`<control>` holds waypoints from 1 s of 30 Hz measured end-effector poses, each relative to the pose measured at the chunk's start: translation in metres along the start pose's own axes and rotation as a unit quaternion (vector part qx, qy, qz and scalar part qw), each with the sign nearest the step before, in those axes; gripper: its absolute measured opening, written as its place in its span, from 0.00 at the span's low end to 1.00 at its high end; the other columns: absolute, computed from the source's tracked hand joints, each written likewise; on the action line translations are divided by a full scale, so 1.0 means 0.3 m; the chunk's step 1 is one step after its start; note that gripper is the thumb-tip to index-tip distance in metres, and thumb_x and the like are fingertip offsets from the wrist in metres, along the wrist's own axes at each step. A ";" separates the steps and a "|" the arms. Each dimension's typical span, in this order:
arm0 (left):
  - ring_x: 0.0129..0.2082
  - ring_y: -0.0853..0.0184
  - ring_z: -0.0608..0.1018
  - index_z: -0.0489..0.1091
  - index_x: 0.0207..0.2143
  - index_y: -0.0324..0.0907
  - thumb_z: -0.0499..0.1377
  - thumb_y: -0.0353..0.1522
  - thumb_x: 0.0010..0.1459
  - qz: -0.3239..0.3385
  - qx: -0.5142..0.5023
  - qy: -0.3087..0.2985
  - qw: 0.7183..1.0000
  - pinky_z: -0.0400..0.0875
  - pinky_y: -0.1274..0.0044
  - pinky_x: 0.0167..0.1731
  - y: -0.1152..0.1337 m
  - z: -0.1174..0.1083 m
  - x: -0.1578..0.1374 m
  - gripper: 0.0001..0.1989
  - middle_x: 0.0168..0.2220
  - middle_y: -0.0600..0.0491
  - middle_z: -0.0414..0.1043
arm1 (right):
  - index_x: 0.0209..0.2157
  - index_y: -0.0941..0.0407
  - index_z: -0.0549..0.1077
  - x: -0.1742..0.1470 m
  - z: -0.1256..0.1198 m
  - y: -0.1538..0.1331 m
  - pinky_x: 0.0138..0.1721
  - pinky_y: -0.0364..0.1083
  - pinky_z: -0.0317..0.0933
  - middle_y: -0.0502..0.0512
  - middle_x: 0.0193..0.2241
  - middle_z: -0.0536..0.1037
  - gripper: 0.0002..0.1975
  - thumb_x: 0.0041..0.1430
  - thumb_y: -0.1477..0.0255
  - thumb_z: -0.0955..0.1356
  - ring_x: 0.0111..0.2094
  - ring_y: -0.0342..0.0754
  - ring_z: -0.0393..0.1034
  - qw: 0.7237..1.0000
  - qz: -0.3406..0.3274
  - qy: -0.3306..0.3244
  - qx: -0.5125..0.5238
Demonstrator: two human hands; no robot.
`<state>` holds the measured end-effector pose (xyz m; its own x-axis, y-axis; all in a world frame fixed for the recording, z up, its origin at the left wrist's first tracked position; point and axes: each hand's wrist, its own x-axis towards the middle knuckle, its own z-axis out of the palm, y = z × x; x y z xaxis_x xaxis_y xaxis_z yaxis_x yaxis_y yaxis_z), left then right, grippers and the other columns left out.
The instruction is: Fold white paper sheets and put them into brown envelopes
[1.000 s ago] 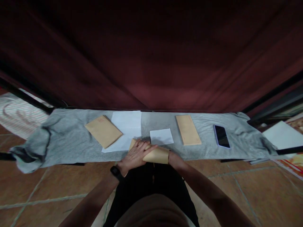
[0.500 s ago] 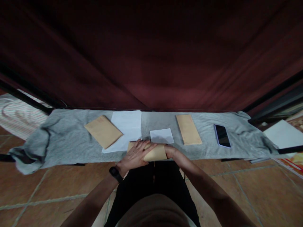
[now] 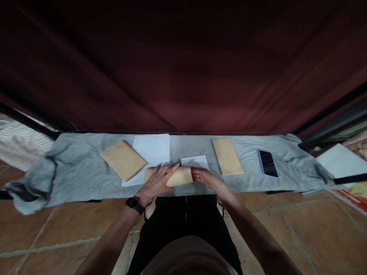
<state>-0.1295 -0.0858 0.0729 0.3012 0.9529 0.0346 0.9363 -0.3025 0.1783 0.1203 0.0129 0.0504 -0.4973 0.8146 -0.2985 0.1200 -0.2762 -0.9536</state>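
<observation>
A brown paper envelope (image 3: 180, 177) lies crosswise at the near edge of the cloth-covered bench. My left hand (image 3: 156, 181), with a dark band on its wrist, holds it across its left part, fingers over the top and the thumb along the near side. At the envelope's bulging right end, my right hand (image 3: 205, 176) has its fingers stretched out, their tips at the opening; whether they reach inside I cannot tell. Just behind lies a small white paper (image 3: 195, 161), partly covered by the envelope and the right hand.
To the left, more brown envelopes (image 3: 124, 160) overlap white sheets (image 3: 155, 147). Another brown envelope stack (image 3: 228, 156) and a phone (image 3: 268, 163) lie to the right. Grey cloth (image 3: 77, 164) covers the narrow bench; a dark red curtain (image 3: 183, 76) hangs behind it.
My right hand has drawn back out of the envelope's right end, so more of its fingers show. The envelope and my left hand have shifted left and slightly away from me.
</observation>
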 end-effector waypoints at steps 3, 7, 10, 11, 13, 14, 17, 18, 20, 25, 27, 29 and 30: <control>0.61 0.51 0.66 0.36 0.72 0.51 0.66 0.41 0.53 -0.022 -0.008 0.022 0.999 0.54 0.58 0.63 -0.016 0.003 -0.011 0.54 0.61 0.45 0.63 | 0.46 0.57 0.75 0.008 -0.064 0.007 0.45 0.49 0.68 0.58 0.40 0.81 0.14 0.64 0.65 0.64 0.41 0.50 0.75 0.991 -0.011 0.074 -0.111; 0.60 0.50 0.67 0.33 0.72 0.50 0.66 0.40 0.52 -0.041 -0.022 0.034 0.998 0.59 0.59 0.61 -0.032 0.014 -0.032 0.55 0.60 0.44 0.63 | 0.53 0.56 0.70 0.016 -0.106 0.011 0.55 0.52 0.61 0.64 0.51 0.74 0.20 0.61 0.65 0.68 0.55 0.57 0.68 0.912 -0.025 0.228 -0.340; 0.61 0.50 0.66 0.33 0.72 0.51 0.66 0.40 0.52 -0.052 -0.023 0.037 0.998 0.60 0.58 0.61 -0.034 0.026 -0.039 0.56 0.61 0.44 0.61 | 0.57 0.62 0.66 0.021 -0.080 0.012 0.55 0.54 0.61 0.73 0.53 0.71 0.29 0.58 0.62 0.72 0.57 0.63 0.65 0.836 0.007 0.254 -0.486; 0.61 0.49 0.66 0.33 0.72 0.51 0.67 0.40 0.52 -0.057 -0.022 0.039 0.997 0.60 0.58 0.61 -0.034 0.028 -0.040 0.56 0.61 0.44 0.61 | 0.56 0.63 0.66 0.024 -0.067 0.011 0.54 0.54 0.61 0.74 0.53 0.71 0.30 0.58 0.62 0.73 0.56 0.64 0.66 0.823 0.020 0.255 -0.508; 0.62 0.49 0.65 0.34 0.72 0.50 0.67 0.40 0.52 -0.061 -0.019 0.039 0.997 0.60 0.58 0.60 -0.032 0.029 -0.041 0.56 0.61 0.43 0.61 | 0.54 0.63 0.67 0.034 -0.047 0.006 0.53 0.53 0.61 0.74 0.52 0.72 0.28 0.57 0.63 0.73 0.55 0.64 0.67 0.810 0.044 0.256 -0.526; 0.62 0.49 0.65 0.34 0.72 0.50 0.67 0.40 0.52 -0.061 -0.017 0.037 0.997 0.60 0.58 0.61 -0.030 0.027 -0.041 0.56 0.61 0.43 0.61 | 0.53 0.63 0.68 0.040 -0.043 0.003 0.53 0.53 0.61 0.74 0.51 0.73 0.27 0.57 0.63 0.73 0.54 0.64 0.67 0.810 0.054 0.255 -0.525; 0.63 0.49 0.65 0.34 0.72 0.50 0.67 0.40 0.52 -0.059 -0.015 0.030 0.998 0.59 0.58 0.61 -0.026 0.021 -0.042 0.55 0.62 0.43 0.60 | 0.53 0.64 0.68 0.057 -0.049 -0.002 0.53 0.52 0.61 0.74 0.50 0.74 0.28 0.56 0.64 0.74 0.53 0.63 0.69 0.823 0.077 0.248 -0.506; 0.63 0.49 0.65 0.34 0.72 0.50 0.67 0.40 0.52 -0.061 -0.015 0.028 0.998 0.59 0.57 0.61 -0.025 0.020 -0.041 0.55 0.62 0.43 0.61 | 0.53 0.65 0.68 0.061 -0.055 -0.001 0.53 0.52 0.61 0.74 0.50 0.74 0.28 0.55 0.64 0.74 0.53 0.63 0.69 0.828 0.081 0.248 -0.496; 0.62 0.49 0.65 0.34 0.72 0.50 0.67 0.39 0.52 -0.067 -0.016 0.024 0.997 0.58 0.57 0.62 -0.023 0.019 -0.041 0.56 0.61 0.43 0.61 | 0.51 0.64 0.69 0.065 -0.068 0.006 0.53 0.51 0.61 0.73 0.50 0.75 0.26 0.55 0.65 0.74 0.53 0.62 0.69 0.838 0.083 0.251 -0.477; 0.62 0.48 0.65 0.34 0.72 0.50 0.68 0.39 0.51 -0.070 -0.016 0.025 0.997 0.59 0.57 0.61 -0.024 0.025 -0.043 0.57 0.61 0.43 0.61 | 0.41 0.58 0.74 0.051 -0.095 0.041 0.47 0.47 0.65 0.63 0.44 0.78 0.09 0.58 0.71 0.70 0.46 0.54 0.74 0.877 0.005 0.262 -0.402; 0.62 0.48 0.65 0.35 0.72 0.49 0.67 0.39 0.51 -0.073 -0.016 0.027 0.997 0.59 0.57 0.61 -0.025 0.029 -0.044 0.56 0.62 0.43 0.61 | 0.42 0.57 0.74 0.038 -0.110 0.052 0.42 0.45 0.67 0.60 0.41 0.78 0.08 0.61 0.71 0.68 0.42 0.52 0.75 0.886 -0.014 0.266 -0.380; 0.63 0.47 0.64 0.36 0.72 0.48 0.67 0.39 0.51 -0.078 -0.014 0.025 0.997 0.60 0.58 0.61 -0.026 0.032 -0.043 0.56 0.62 0.42 0.60 | 0.46 0.57 0.72 0.019 -0.130 0.058 0.37 0.44 0.68 0.58 0.40 0.79 0.10 0.64 0.71 0.65 0.39 0.49 0.75 0.890 -0.020 0.270 -0.367; 0.63 0.47 0.64 0.37 0.72 0.48 0.68 0.39 0.51 -0.080 -0.013 0.022 0.996 0.59 0.58 0.61 -0.026 0.034 -0.041 0.56 0.63 0.42 0.60 | 0.48 0.57 0.71 0.008 -0.141 0.060 0.35 0.43 0.68 0.58 0.41 0.79 0.12 0.66 0.71 0.63 0.38 0.49 0.75 0.892 -0.023 0.273 -0.360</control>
<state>-0.1388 -0.0955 0.0610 0.1398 0.9891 0.0472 0.9666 -0.1467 0.2100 0.1576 0.0316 0.0308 -0.0464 0.9978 -0.0463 0.7283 0.0021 -0.6852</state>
